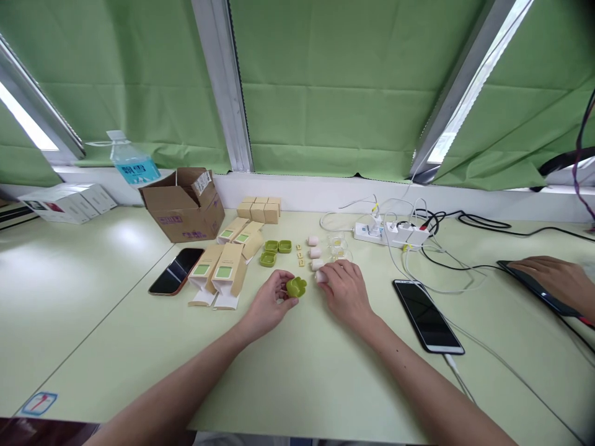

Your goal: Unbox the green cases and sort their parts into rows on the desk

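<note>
My left hand (269,294) is closed, thumb and fingers gripping a small green flower-shaped cup (296,286) just above the table. Facing it, my right hand (344,291) has its fingertips closed on a small whitish cylinder (320,277), partly hidden by the fingers. Beyond it, more pale pink cylinders (315,253) stand in a row. Several small green square cups (268,259) sit behind my left hand. Between cups and cylinders runs a line of tiny yellowish squares (300,254). Clear plastic pieces (338,243) lie beyond my right hand.
Opened small cartons (231,272) and a black phone (175,271) lie left, before a cardboard box (186,207). Small brown boxes (259,209) stand behind. Right are a power strip (390,234), cables and a charging phone (427,316). Another person's hand (553,279) rests on a dark device.
</note>
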Tool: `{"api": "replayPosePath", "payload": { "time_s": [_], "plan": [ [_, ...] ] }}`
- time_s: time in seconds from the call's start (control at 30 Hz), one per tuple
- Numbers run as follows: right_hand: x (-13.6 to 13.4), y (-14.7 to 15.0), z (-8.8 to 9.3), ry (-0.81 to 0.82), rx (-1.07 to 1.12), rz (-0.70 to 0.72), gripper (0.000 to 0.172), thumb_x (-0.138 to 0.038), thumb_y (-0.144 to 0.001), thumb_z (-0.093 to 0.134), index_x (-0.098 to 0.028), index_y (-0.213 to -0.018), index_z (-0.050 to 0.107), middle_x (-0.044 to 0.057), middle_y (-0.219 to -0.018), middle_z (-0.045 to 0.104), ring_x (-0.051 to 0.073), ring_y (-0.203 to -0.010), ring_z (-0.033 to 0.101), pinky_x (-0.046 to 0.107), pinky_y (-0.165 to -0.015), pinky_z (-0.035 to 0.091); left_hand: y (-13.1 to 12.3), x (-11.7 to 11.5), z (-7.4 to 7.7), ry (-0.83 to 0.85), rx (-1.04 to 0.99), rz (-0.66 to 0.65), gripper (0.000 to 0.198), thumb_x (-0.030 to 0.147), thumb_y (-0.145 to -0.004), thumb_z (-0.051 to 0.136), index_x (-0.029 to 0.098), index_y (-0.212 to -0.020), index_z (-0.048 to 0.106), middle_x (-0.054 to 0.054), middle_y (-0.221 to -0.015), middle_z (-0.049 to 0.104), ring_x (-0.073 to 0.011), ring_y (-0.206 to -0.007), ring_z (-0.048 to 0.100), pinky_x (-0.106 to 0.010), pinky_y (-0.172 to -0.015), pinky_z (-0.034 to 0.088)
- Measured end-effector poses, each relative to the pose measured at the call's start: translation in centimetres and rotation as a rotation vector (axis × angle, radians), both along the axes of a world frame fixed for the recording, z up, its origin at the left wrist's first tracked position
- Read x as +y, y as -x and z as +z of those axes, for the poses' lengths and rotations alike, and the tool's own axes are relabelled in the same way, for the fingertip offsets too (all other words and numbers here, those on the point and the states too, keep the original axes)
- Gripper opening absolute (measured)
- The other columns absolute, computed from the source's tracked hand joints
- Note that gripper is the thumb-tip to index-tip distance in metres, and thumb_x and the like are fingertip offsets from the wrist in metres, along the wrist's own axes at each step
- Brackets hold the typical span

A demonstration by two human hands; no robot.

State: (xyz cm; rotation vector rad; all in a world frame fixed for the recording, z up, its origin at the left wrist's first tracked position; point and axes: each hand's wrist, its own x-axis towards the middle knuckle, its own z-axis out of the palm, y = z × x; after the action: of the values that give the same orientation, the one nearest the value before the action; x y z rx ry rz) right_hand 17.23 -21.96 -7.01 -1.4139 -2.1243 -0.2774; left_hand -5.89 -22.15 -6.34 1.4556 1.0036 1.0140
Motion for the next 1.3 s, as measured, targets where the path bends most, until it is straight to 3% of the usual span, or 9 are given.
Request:
{"api": "replayPosePath", "payload": {
  "time_s": [0.2,0.33,0.53,0.8,0.93,1.07,1.3],
  "plan": [
    [0.1,0.4,-1.3,-0.057,-0.081,-0.002,0.023,-0.016,-0.101,0.056,-0.021,-0.121,0.068,0.010,-0.124,0.073,0.032,-0.121,0.054,0.045,-0.100,0.041,-0.1,0.0,-0.2,-0.014,0.006,0.002,0.043,0.021,-0.077,0.079,0.021,-0.113,0.056,-0.008,-0.113,0.067,-0.0225,-0.103,0.066,-0.041,-0.094,0.052],
    [-0.4,0.2,-0.5,-0.114,-0.030,0.001,0.033,-0.019,-0.095,0.065,-0.017,-0.128,0.065,0.014,-0.130,0.068,0.033,-0.120,0.054,0.045,-0.096,0.042,0.0,0.0,-0.4,-0.010,0.006,-0.007,0.044,0.022,-0.077,0.080,0.021,-0.113,0.056,-0.009,-0.114,0.067,-0.0236,-0.105,0.066,-0.042,-0.095,0.052],
    [-0.6,0.7,2.2,-0.254,0.103,0.074,0.013,-0.013,-0.094,0.060,-0.020,-0.102,0.068,0.010,-0.101,0.068,0.027,-0.099,0.055,0.040,-0.081,0.042,0.1,0.2,-0.6,-0.008,-0.056,-0.064,0.046,0.025,-0.077,0.081,0.021,-0.116,0.056,-0.010,-0.117,0.066,-0.0233,-0.106,0.065,-0.041,-0.094,0.053],
    [-0.9,0.1,0.4,-0.246,0.066,0.201,0.013,-0.008,-0.088,0.062,-0.019,-0.094,0.067,0.008,-0.091,0.066,0.025,-0.090,0.054,0.039,-0.078,0.039,0.4,0.6,-1.3,-0.017,-0.123,-0.063,0.051,0.028,-0.077,0.086,0.021,-0.118,0.057,-0.010,-0.119,0.066,-0.0233,-0.107,0.065,-0.039,-0.093,0.052],
    [-1.9,1.1,1.1,-0.343,0.172,0.271,0.017,-0.006,-0.091,0.062,-0.020,-0.098,0.069,0.007,-0.090,0.066,0.024,-0.094,0.055,0.039,-0.081,0.041,0.3,0.3,-1.0,0.021,-0.165,-0.135,0.051,0.028,-0.079,0.086,0.021,-0.121,0.057,-0.010,-0.121,0.066,-0.0222,-0.108,0.064,-0.036,-0.093,0.052],
    [-2.8,2.8,1.7,-0.368,0.131,0.291,0.026,0.000,-0.089,0.062,-0.021,-0.101,0.072,0.007,-0.093,0.066,0.024,-0.098,0.055,0.039,-0.083,0.041,0.0,-0.6,-0.2,0.033,-0.177,-0.219,0.046,0.024,-0.084,0.082,0.022,-0.123,0.058,-0.011,-0.126,0.065,-0.0232,-0.114,0.063,-0.038,-0.098,0.051],
    [-3.3,3.3,1.4,-0.387,0.091,0.273,0.024,-0.001,-0.089,0.060,-0.022,-0.084,0.070,0.005,-0.091,0.066,0.024,-0.100,0.054,0.039,-0.083,0.041,-0.1,-1.5,0.1,0.012,-0.140,-0.265,0.043,0.020,-0.085,0.079,0.022,-0.124,0.063,-0.011,-0.128,0.066,-0.0264,-0.124,0.060,-0.044,-0.109,0.049]
  ]
}}
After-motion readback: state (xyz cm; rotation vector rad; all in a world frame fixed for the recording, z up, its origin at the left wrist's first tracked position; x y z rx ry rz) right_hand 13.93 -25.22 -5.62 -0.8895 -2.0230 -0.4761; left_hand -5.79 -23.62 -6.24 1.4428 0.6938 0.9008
